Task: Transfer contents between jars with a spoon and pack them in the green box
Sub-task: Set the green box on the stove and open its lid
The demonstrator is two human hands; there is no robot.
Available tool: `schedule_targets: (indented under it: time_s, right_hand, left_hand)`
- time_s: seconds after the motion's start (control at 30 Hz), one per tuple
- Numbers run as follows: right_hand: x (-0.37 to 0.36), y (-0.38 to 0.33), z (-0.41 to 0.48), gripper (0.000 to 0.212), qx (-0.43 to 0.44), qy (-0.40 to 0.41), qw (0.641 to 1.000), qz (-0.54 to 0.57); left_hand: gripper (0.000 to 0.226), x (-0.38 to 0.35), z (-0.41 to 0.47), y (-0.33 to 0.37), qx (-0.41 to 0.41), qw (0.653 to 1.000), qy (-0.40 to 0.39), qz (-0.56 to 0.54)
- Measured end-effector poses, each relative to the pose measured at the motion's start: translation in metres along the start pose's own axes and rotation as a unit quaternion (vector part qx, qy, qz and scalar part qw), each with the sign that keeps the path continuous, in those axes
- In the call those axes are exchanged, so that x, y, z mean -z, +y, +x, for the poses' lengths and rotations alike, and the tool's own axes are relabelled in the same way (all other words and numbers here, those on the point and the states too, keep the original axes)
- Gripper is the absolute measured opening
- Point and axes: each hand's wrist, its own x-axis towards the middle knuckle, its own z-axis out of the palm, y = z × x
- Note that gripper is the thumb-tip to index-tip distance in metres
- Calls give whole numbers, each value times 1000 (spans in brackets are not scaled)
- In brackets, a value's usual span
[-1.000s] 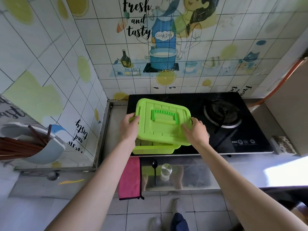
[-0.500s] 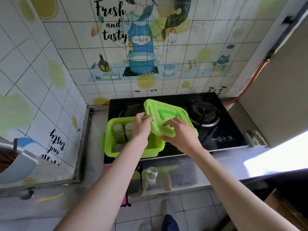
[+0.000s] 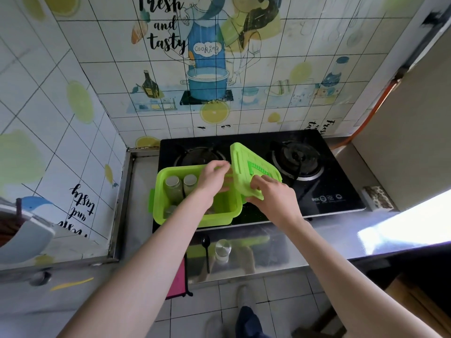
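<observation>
Head view shows the lid (image 3: 246, 167) off the box (image 3: 195, 218), tipped up just to the box's right, above the stove (image 3: 329, 186). Your right grip (image 3: 273, 193) has its fingers curled round the lid's near edge. Your left grip (image 3: 210, 181) is at the lid's left edge, over the open box, but it is blurred, so I cannot tell if it holds the lid or only touches it. Some jars (image 3: 174, 184) stand in the left part of the box. One more jar (image 3: 222, 250) and the spoon (image 3: 206, 250) are out on the worktop (image 3: 341, 230), just in front of the box. So I think you are at the opening step, with the scooping not yet done. Next you need a flat spot for the lid. The right side of the stove has room, but the burner ring sticks up and the lid may rock there. The wall is near on the left. The jar and spoon sit close to the worktop's near edge, so reach for them gently.
</observation>
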Motion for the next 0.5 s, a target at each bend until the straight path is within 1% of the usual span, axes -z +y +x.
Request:
schedule_targets:
  time_s: [0.1,0.17,0.23,0.27,0.3,0.37,0.43,0.5]
  right_hand:
    - [-1,10,-1,34,-6,-20,1000,-17]
    - [-2,17,-2,34,-2,-35,999,-26]
    - [-4,22,-3,33,3,-51,998,-36]
    - [-6,24,-4,33,4,-59,997,-40]
    - [-9,26,-4,33,3,-65,997,-44]
    - [-14,30,-6,34,-2,-76,996,-49]
    - [-19,33,-8,35,-6,-85,995,-52]
    - [-23,36,-10,35,-4,-96,994,-54]
  left_hand:
    - [18,17,6,-2,-19,999,19,47]
    - [12,31,12,-7,-30,994,50,90]
    - [11,44,17,-12,-47,984,80,155]
    - [12,50,18,-13,-58,972,92,210]
    - [15,56,19,-15,-71,953,102,277]
    - [20,66,21,-22,-98,905,115,396]
    - [24,73,21,-27,-114,868,117,469]
    - [28,76,19,-32,-127,838,117,518]
